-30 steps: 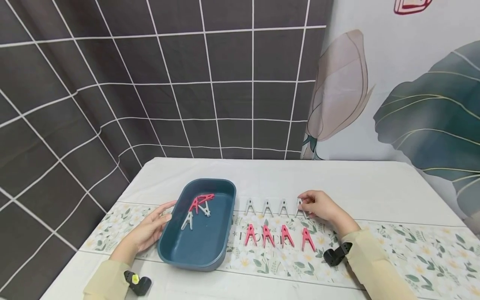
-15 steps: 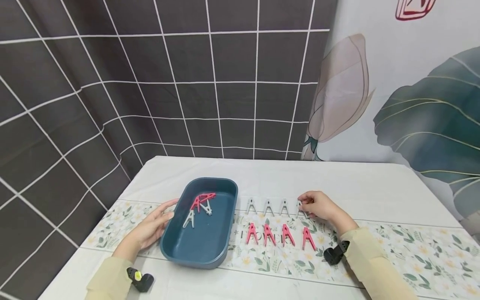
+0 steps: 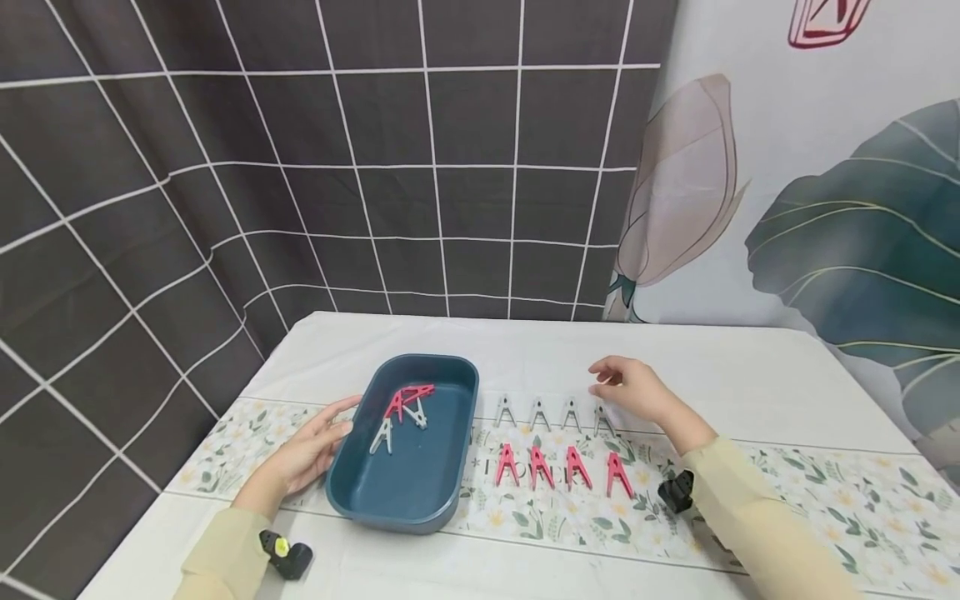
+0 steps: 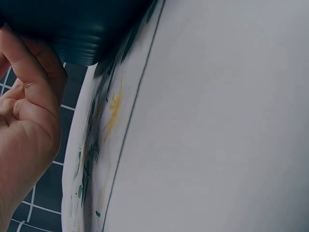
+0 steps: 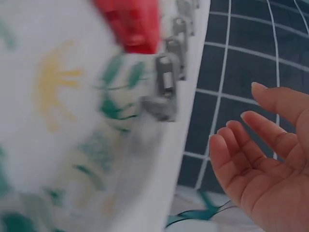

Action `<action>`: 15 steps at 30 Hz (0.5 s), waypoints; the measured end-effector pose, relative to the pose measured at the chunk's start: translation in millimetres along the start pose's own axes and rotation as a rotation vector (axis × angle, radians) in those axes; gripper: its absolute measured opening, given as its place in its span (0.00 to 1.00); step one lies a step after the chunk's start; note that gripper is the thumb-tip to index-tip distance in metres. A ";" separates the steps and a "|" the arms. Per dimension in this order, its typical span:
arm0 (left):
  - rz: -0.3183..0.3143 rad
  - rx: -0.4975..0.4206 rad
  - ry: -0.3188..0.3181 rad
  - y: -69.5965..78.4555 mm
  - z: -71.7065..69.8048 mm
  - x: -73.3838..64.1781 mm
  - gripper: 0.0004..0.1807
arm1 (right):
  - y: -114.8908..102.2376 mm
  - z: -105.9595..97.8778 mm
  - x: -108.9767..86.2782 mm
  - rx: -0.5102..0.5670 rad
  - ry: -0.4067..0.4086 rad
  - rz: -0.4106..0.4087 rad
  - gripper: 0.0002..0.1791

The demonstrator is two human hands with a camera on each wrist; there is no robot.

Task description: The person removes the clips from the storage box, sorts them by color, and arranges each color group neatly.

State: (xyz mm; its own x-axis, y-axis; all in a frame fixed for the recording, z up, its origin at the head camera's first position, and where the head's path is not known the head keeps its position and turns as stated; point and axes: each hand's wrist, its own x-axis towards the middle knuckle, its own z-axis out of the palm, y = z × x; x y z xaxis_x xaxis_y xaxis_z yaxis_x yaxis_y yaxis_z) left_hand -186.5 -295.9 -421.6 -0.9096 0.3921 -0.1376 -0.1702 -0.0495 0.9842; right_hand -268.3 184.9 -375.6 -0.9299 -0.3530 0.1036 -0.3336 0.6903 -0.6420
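Note:
My left hand (image 3: pixel 315 450) rests against the left side of a dark blue rectangular plastic basin (image 3: pixel 360 507), fingertips at its rim. In the left wrist view, its fingers touch the basin's outer wall (image 4: pixel 77 43). Past the far end of a row of grey clothespins (image 3: pixel 571 412), my right hand (image 3: pixel 637 390) hovers with fingers loosely bent and nothing between them. The rightmost grey clothespin (image 3: pixel 603 419) stands just below it, apart from the fingers in the right wrist view. Nearer to me runs a row of red clothespins (image 3: pixel 617 476).
Inside the basin, red clothespins (image 3: pixel 393 406) and grey clothespins (image 3: pixel 382 436) lie towards the far left. A floral strip (image 3: pixel 787 492) crosses the white table (image 3: pixel 712 358). A dark grid-patterned curtain (image 3: pixel 480 200) hangs behind.
My right hand has let go of the rightmost grey clothespin and lifted up and away from it. The left hand stays at the basin, and the view has shifted slightly.

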 end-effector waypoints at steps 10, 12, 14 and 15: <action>-0.004 0.017 0.006 -0.4 -1.4 -0.5 0.25 | -59.8 -4.1 15.1 -0.131 -0.045 -0.206 0.16; -0.001 0.019 0.003 -0.6 -1.7 -0.5 0.25 | -71.7 -0.5 16.9 -0.152 -0.064 -0.232 0.16; 0.002 0.018 -0.002 -0.7 -1.8 -0.4 0.24 | -82.3 4.7 18.6 -0.169 -0.072 -0.264 0.16; 0.004 0.018 -0.005 -0.7 -1.9 -0.4 0.24 | -86.9 8.0 19.7 -0.177 -0.076 -0.282 0.16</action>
State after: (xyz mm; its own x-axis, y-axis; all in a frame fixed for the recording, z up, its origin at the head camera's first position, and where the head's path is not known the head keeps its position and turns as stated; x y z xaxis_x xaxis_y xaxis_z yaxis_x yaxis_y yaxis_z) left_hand -186.8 -297.8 -422.4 -0.9082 0.3968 -0.1334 -0.1601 -0.0348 0.9865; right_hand -256.4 113.0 -323.8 -0.7855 -0.5866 0.1973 -0.6036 0.6557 -0.4537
